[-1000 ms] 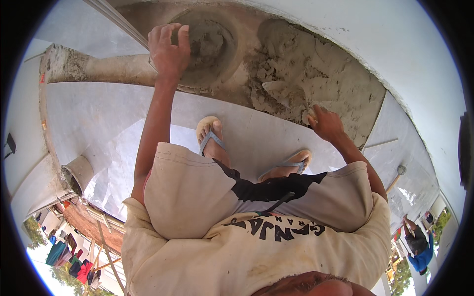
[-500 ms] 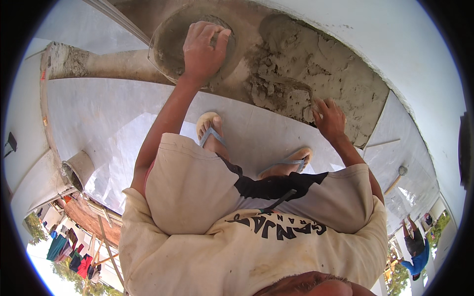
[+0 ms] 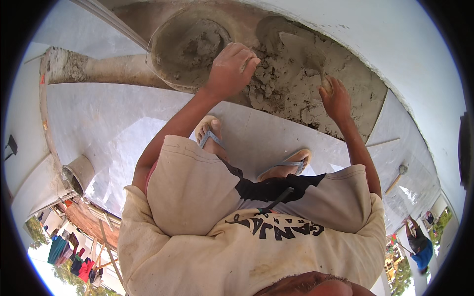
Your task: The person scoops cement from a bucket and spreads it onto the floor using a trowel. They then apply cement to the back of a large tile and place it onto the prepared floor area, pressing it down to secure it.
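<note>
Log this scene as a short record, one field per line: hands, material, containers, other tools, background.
Right hand: gripping the handle of a trowel, its blade on the mortar
Left hand: fingers curled, nothing visibly held, between bucket and mortar; contact unclear
Material: grey mortar, rough and lumpy on the left, flatter on the right
Main container: round bucket with mortar inside
Other container: second bucket, tipped, far left
Other tool: mallet, lying at right
Background: another person, lower right
</note>
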The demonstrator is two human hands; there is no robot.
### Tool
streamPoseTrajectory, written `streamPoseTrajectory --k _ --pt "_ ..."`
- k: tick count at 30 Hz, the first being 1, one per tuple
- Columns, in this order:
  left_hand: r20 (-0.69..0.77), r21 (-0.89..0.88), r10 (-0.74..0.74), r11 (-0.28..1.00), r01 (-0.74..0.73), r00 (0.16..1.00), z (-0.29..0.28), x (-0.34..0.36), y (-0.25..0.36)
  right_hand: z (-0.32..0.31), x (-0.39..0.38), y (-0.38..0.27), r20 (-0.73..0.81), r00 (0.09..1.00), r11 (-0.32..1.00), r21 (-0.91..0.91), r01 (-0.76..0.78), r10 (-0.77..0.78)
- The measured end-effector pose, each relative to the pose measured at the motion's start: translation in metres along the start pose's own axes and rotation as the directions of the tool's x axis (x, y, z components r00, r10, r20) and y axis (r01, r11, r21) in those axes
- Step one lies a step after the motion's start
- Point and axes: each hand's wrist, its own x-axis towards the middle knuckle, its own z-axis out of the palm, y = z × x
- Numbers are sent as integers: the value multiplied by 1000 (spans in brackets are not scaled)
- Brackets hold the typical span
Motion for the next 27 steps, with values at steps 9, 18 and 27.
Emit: streamPoseTrajectory --k 9,18,27 --pt "3 31 -39 999 38 999 -3 -4 0 -1 91 23 694 710 835 319 -449 117" --pt "-18 22 -67 997 67 998 -4 -7 -11 17 19 19 650 760 956 236 -176 -21" --pt "-2 41 -50 998 50 999 -2 -6 -5 18 -35 -8 723 691 1000 -10 17 -4"
